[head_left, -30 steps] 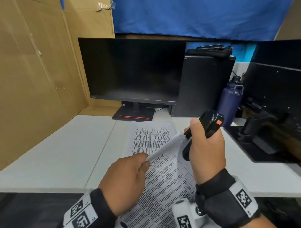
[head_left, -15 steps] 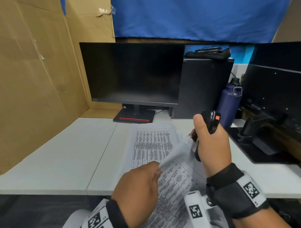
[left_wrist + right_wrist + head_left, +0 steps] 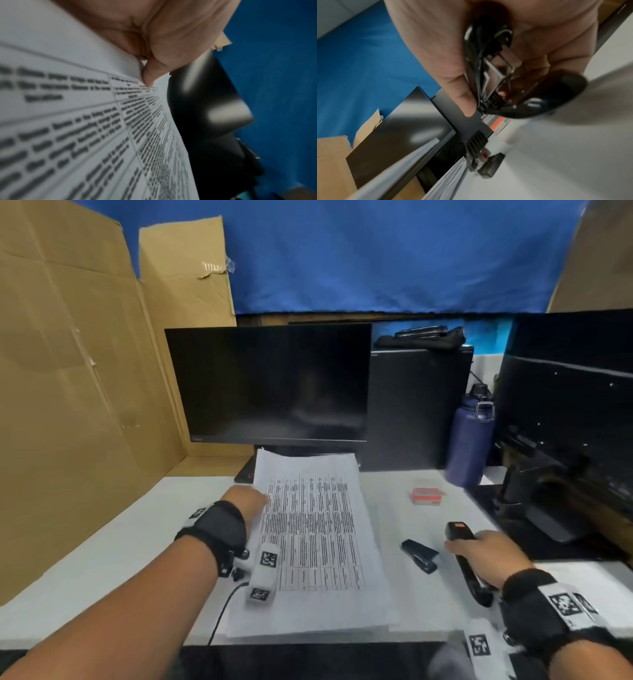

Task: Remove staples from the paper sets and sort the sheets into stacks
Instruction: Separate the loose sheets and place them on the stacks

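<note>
A printed paper set (image 3: 315,535) with tables of text lies down the middle of the white desk (image 3: 102,542). Its far end is lifted in front of the monitor base. My left hand (image 3: 248,499) pinches the set's left edge, the thumb (image 3: 150,75) pressed on the top sheet (image 3: 68,121). To the right, my right hand (image 3: 483,553) is low at the desk and grips a black stapler (image 3: 459,534) with an orange tab. In the right wrist view, thumb and fingers curl round the stapler (image 3: 496,75), and the fanned sheet edges (image 3: 452,178) show beyond it.
A smaller black stapler-like tool (image 3: 419,556) lies between the paper and my right hand. A red staple box (image 3: 426,496) sits further back. A blue bottle (image 3: 472,440), a monitor (image 3: 267,385) and a dark PC case (image 3: 418,405) line the rear; cardboard (image 3: 68,405) walls the left.
Both hands were raised with the stapler at the paper's corner. Now the paper lies on the desk, my left hand has slid forward along its left edge, and my right hand has dropped right with the stapler.
</note>
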The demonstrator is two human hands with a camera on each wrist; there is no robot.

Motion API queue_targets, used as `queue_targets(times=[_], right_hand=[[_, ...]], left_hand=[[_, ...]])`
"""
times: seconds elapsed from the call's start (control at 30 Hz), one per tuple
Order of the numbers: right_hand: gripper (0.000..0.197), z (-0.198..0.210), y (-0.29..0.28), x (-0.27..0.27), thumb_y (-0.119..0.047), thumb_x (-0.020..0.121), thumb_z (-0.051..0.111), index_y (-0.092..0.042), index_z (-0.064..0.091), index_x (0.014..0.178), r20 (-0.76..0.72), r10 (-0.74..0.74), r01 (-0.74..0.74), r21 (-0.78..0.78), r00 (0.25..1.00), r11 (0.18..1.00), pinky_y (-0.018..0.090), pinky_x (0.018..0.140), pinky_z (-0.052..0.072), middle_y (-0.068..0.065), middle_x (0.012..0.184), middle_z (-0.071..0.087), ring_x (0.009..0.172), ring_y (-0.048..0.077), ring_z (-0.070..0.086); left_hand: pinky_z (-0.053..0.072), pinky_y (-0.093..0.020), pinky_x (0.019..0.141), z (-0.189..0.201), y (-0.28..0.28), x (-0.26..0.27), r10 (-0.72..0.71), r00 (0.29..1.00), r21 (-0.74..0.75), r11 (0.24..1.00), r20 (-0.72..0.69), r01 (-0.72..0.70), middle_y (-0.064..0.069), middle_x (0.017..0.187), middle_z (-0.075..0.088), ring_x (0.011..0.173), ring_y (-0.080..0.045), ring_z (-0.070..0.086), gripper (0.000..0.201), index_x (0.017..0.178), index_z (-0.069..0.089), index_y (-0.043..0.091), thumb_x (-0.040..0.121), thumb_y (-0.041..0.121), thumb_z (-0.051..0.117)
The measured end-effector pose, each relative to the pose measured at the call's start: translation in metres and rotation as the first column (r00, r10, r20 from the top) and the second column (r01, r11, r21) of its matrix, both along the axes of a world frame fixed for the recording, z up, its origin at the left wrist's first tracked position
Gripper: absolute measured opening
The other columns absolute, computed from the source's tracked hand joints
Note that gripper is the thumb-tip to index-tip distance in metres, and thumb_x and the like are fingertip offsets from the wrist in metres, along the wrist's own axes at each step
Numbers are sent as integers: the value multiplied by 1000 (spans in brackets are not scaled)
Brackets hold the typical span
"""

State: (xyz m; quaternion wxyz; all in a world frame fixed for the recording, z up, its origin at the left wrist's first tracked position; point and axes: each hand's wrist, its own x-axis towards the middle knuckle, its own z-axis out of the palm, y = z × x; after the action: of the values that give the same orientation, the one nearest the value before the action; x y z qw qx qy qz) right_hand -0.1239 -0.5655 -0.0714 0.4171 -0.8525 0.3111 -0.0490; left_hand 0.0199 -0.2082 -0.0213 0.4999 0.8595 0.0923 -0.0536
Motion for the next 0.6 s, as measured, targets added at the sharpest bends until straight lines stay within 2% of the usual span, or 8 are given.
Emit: queue_targets(times=[0.07, 0.17, 0.3, 0.37, 0.43, 0.53, 0.57, 0.6], right_hand=[[28, -2, 1, 0, -32, 83, 75, -5, 67, 85, -23, 18, -18, -8, 1000, 1000, 28, 54, 39, 14, 74, 69, 68, 27, 66], [33, -8, 4, 1, -37, 83, 73, -6, 69, 76, -68, 68, -73, -77, 995, 994, 29, 53, 38, 12, 67, 68, 65, 28, 65], [41, -11, 5, 4, -46, 81, 72, -7, 67, 67, -114, 81, -98, -152, 990, 983, 28, 53, 37, 9, 61, 66, 62, 27, 64], [40, -11, 8, 3, -45, 80, 72, -6, 69, 69, -128, 75, -94, -154, 989, 984, 27, 52, 39, 9, 61, 68, 59, 26, 65], [37, -11, 11, 3, -43, 82, 70, -7, 69, 74, -141, 63, -88, -173, 988, 981, 27, 53, 39, 10, 67, 69, 63, 26, 66], [36, -13, 13, 1, -45, 86, 64, -11, 69, 79, -168, 61, -106, -274, 984, 956, 28, 54, 39, 7, 72, 69, 70, 24, 67], [36, -15, 12, 1, -46, 86, 63, -11, 69, 86, -160, 60, -106, -302, 985, 947, 29, 58, 42, 6, 79, 71, 76, 24, 68], [36, -15, 12, 1, -46, 85, 63, -14, 68, 100, -139, 67, -109, -322, 988, 941, 30, 67, 47, 5, 93, 72, 87, 24, 68]], left_hand=[[53, -43, 104, -5, -9, 11, -36, 998, 122, 992, -43, 41, -25, 136, 63, 125, -40, 62, 45, 133, 59, -6, 100, 25, 62], [53, -41, 104, -10, -15, 14, -84, 995, 253, 963, -61, 97, -24, 139, 60, 124, -38, 62, 63, 141, 51, -7, 100, 40, 61], [38, -33, 113, -9, -16, -6, -263, 956, 507, 811, -128, 291, -12, 153, 51, 138, -28, 50, 60, 147, 48, 5, 100, 40, 62], [36, -30, 113, -8, -13, -20, -328, 926, 520, 767, -187, 376, -7, 155, 50, 141, -25, 47, 57, 148, 48, 10, 100, 37, 63], [34, -31, 115, -8, -6, -33, -380, 905, 524, 739, -194, 422, -4, 156, 48, 142, -23, 46, 60, 150, 47, 14, 99, 42, 62], [34, -30, 115, -14, 11, -53, -426, 898, 530, 739, -111, 416, 1, 157, 45, 141, -19, 46, 62, 151, 47, 21, 98, 51, 60], [37, -29, 112, -16, 18, -64, -441, 896, 526, 749, -58, 403, 5, 154, 47, 137, -16, 48, 58, 148, 50, 26, 97, 52, 60], [40, -27, 109, -18, 25, -78, -464, 886, 519, 757, -3, 398, 9, 148, 51, 131, -11, 52, 51, 142, 54, 30, 96, 52, 61]])
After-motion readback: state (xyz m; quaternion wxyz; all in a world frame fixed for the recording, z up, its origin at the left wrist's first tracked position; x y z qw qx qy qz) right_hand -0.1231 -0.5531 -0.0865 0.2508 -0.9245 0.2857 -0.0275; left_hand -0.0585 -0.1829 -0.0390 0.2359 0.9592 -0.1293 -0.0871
